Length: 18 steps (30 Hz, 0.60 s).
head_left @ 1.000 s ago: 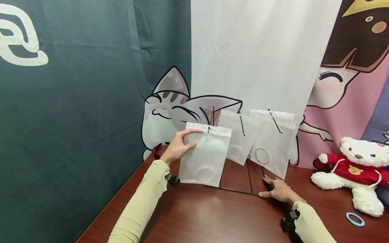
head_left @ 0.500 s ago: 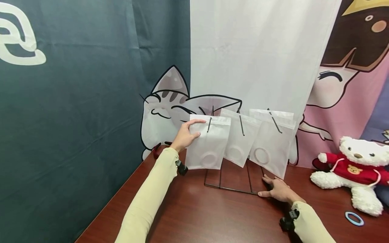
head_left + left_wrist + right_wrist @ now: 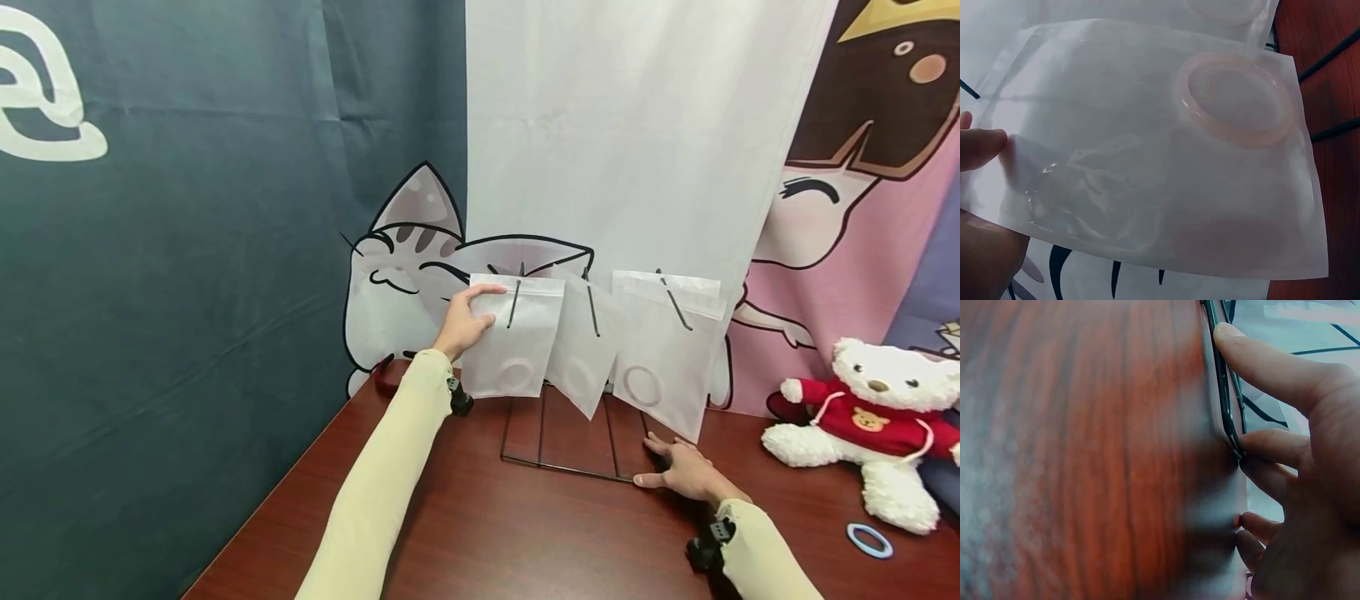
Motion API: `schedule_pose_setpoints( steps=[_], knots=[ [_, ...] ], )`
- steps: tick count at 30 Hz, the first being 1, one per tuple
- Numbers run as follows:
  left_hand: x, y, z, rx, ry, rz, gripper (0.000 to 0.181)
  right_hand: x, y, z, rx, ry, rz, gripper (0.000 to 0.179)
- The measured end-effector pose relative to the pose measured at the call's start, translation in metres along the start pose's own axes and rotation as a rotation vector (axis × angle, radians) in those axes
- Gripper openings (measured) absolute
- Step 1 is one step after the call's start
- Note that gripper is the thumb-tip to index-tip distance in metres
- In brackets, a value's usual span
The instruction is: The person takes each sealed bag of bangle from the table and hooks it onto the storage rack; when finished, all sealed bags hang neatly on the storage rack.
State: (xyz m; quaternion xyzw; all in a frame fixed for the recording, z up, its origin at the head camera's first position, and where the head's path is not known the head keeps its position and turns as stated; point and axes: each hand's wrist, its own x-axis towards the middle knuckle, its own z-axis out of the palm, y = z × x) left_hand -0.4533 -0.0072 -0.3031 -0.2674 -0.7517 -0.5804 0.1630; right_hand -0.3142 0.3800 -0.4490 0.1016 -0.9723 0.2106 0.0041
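Observation:
My left hand [image 3: 463,321] pinches the left edge of a frosted white zip bag [image 3: 517,346], near its top. In the left wrist view the thumb lies on the bag's face, and a pale pink ring [image 3: 1260,139] shows through. The bag's top hole is on the left hook [image 3: 513,308] of a black wire rack [image 3: 570,470]. A middle zip bag [image 3: 577,350] and a right zip bag [image 3: 675,367] hang on the other hooks, each with a ring inside. My right hand [image 3: 686,473] rests at the rack base's front right corner, thumb touching the wire, fingers spread.
A white teddy bear [image 3: 870,417] in a red hoodie sits on the brown table [image 3: 525,542] at the right. In front of it lies a light blue ring [image 3: 870,540]. A printed curtain [image 3: 562,150] stands behind the rack.
My left hand has pushed the left bag back along its hook, away from me and slightly up. The middle bag has turned a little. My right hand stays at the rack's corner.

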Motion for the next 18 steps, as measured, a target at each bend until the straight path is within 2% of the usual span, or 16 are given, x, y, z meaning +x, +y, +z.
schedule_pose_setpoints(
  steps=[4, 10, 14, 16, 18],
  knots=[
    [0.004, -0.002, 0.0, 0.016, 0.009, 0.0, 0.057, 0.001, -0.001, 0.0, 0.001, -0.002, -0.005, 0.087],
    [0.004, -0.007, -0.002, 0.108, -0.04, 0.025, 0.053, 0.001, -0.001, 0.0, 0.004, -0.005, -0.006, 0.088],
    [-0.006, -0.012, -0.005, 0.237, -0.101, 0.004, 0.053, 0.001, 0.001, 0.0, 0.004, -0.002, -0.019, 0.087],
    [-0.015, -0.017, -0.005, 0.352, -0.146, -0.021, 0.053, 0.0, 0.002, -0.001, 0.0, -0.003, -0.016, 0.087],
    [-0.028, -0.02, -0.004, 0.496, -0.22, -0.068, 0.051, 0.0, 0.003, -0.002, -0.009, -0.006, -0.015, 0.087]
  ],
)
